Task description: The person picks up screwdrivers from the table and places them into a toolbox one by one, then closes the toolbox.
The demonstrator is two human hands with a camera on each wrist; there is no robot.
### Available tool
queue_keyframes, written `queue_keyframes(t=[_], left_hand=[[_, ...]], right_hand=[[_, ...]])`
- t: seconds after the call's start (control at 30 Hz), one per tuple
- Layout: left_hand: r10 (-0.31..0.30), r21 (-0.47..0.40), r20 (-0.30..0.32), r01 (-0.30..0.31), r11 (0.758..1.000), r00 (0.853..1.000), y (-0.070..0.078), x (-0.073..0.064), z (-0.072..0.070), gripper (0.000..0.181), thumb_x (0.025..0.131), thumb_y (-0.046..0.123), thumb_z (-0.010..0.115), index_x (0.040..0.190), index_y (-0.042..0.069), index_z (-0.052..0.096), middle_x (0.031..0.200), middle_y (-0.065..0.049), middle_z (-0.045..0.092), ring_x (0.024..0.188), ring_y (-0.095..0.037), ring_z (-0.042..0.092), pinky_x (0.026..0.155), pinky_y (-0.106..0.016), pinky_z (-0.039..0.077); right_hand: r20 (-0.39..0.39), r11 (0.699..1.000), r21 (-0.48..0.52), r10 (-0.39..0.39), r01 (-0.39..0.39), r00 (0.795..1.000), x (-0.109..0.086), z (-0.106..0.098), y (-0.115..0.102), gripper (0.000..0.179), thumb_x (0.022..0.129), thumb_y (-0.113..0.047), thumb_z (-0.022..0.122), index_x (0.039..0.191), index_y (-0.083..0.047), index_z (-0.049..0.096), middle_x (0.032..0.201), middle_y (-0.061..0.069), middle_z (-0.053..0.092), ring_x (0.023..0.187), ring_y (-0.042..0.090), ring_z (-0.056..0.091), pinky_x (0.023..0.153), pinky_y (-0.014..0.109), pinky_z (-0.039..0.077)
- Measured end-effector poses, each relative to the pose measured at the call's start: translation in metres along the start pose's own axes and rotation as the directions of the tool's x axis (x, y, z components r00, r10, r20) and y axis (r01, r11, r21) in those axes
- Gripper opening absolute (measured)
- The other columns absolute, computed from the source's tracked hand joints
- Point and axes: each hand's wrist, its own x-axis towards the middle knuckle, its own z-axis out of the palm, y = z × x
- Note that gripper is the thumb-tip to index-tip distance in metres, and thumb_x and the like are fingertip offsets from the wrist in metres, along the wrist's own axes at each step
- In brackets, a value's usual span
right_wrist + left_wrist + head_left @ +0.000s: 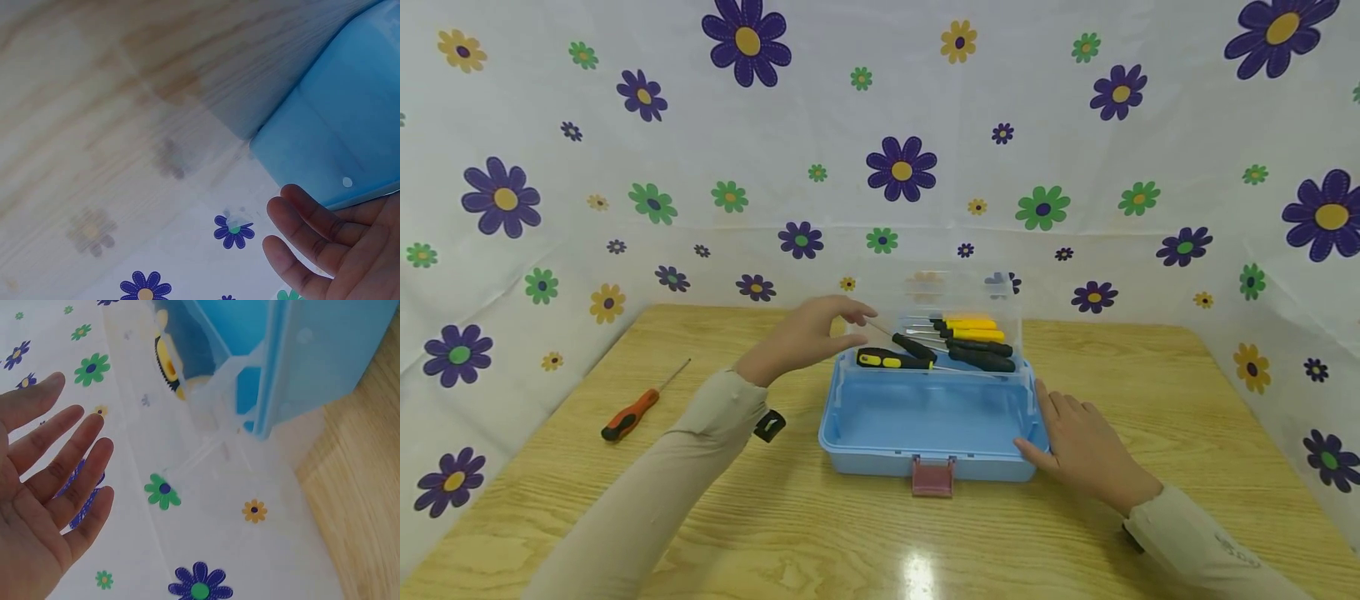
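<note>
A light blue toolbox stands on the table, its clear lid raised at the back. Several screwdrivers lie in a clear tray above its rear half: ones with yellow handles, ones with black handles, and a black-and-yellow one along the front. My left hand hovers at the tray's left end, fingers apart and nothing held; its spread fingers show in the left wrist view. My right hand rests against the toolbox's right side, fingers extended along the wall and thumb at the front corner.
An orange-and-black screwdriver lies on the wooden table at the left. A pink latch hangs at the toolbox's front. A white flowered cloth hangs behind the table and along its sides.
</note>
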Motion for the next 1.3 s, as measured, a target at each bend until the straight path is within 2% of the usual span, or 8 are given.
queue_keyframes(t=[0.13,0.27,0.43,0.6,0.77,0.9,1.13,1.3], left_hand=[[0.03,0.081,-0.065,-0.025,0.996,0.997,-0.002,-0.011,-0.007,0.036,0.091,0.022,0.063,0.124,0.01,0.061,0.114,-0.009,0.066,0.105,-0.023,0.06,0.093,-0.043,0.049],[0.059,0.159,-0.142,-0.036,0.987,0.988,-0.007,-0.022,-0.013,0.035,0.091,0.021,0.063,0.122,0.007,0.061,0.112,-0.01,0.066,0.104,-0.025,0.061,0.092,-0.043,0.05],[0.041,0.247,-0.218,0.015,0.969,0.975,-0.018,-0.037,-0.02,0.036,0.09,0.024,0.064,0.122,0.008,0.061,0.113,-0.01,0.064,0.104,-0.028,0.061,0.09,-0.044,0.05],[-0.009,0.259,-0.269,0.081,0.962,0.963,-0.03,-0.055,-0.027,0.037,0.09,0.022,0.064,0.122,0.006,0.06,0.116,-0.015,0.062,0.106,-0.033,0.059,0.09,-0.049,0.049],[-0.046,0.271,-0.318,0.138,0.953,0.947,-0.045,-0.076,-0.033,0.037,0.09,0.021,0.064,0.123,0.004,0.06,0.117,-0.017,0.061,0.104,-0.035,0.059,0.083,-0.049,0.05],[-0.099,0.272,-0.331,0.195,0.943,0.939,-0.059,-0.095,-0.036,0.038,0.09,0.021,0.063,0.124,0.004,0.058,0.113,-0.018,0.062,0.098,-0.035,0.061,0.077,-0.05,0.05],[-0.179,0.24,-0.311,0.259,0.936,0.933,-0.091,-0.127,-0.036,0.041,0.091,0.023,0.062,0.128,0.005,0.055,0.113,-0.018,0.06,0.097,-0.034,0.059,0.076,-0.051,0.048],[-0.236,0.213,-0.306,0.308,0.927,0.922,-0.102,-0.146,-0.039,0.044,0.092,0.027,0.06,0.129,0.004,0.053,0.113,-0.019,0.06,0.097,-0.035,0.059,0.074,-0.051,0.048]], right_hand=[[0.006,1.0,0.007,0.008,-0.008,1.0,0.0,0.0,0.0,0.084,0.089,-0.055,0.05,0.14,0.01,0.033,0.123,0.024,0.057,0.109,0.038,0.057,0.091,0.053,0.047],[0.01,1.0,0.013,0.009,-0.01,1.0,0.0,0.0,0.0,0.084,0.09,-0.055,0.05,0.141,0.009,0.032,0.124,0.025,0.057,0.11,0.038,0.057,0.092,0.054,0.046],[0.008,1.0,0.013,0.002,-0.002,1.0,0.0,0.0,-0.001,0.084,0.089,-0.054,0.051,0.14,0.01,0.033,0.123,0.025,0.057,0.11,0.038,0.057,0.092,0.054,0.046],[0.008,1.0,0.015,0.001,-0.001,1.0,0.0,-0.001,-0.001,0.083,0.089,-0.054,0.051,0.14,0.01,0.033,0.123,0.026,0.057,0.11,0.039,0.056,0.092,0.054,0.046],[0.001,1.0,0.008,-0.003,0.003,1.0,0.0,0.0,0.0,0.083,0.089,-0.053,0.051,0.139,0.01,0.034,0.122,0.025,0.057,0.109,0.038,0.057,0.091,0.054,0.047],[-0.001,1.0,0.006,-0.004,0.004,1.0,0.0,0.0,0.0,0.083,0.089,-0.053,0.052,0.139,0.01,0.034,0.122,0.025,0.057,0.109,0.038,0.057,0.091,0.054,0.047],[-0.011,1.0,0.001,-0.009,0.009,1.0,-0.001,0.0,0.0,0.083,0.089,-0.053,0.052,0.139,0.011,0.034,0.122,0.025,0.058,0.108,0.038,0.058,0.09,0.053,0.048],[-0.012,1.0,-0.004,-0.008,0.008,1.0,-0.001,0.0,0.0,0.083,0.089,-0.054,0.052,0.139,0.011,0.034,0.122,0.025,0.058,0.108,0.037,0.058,0.09,0.053,0.048]])
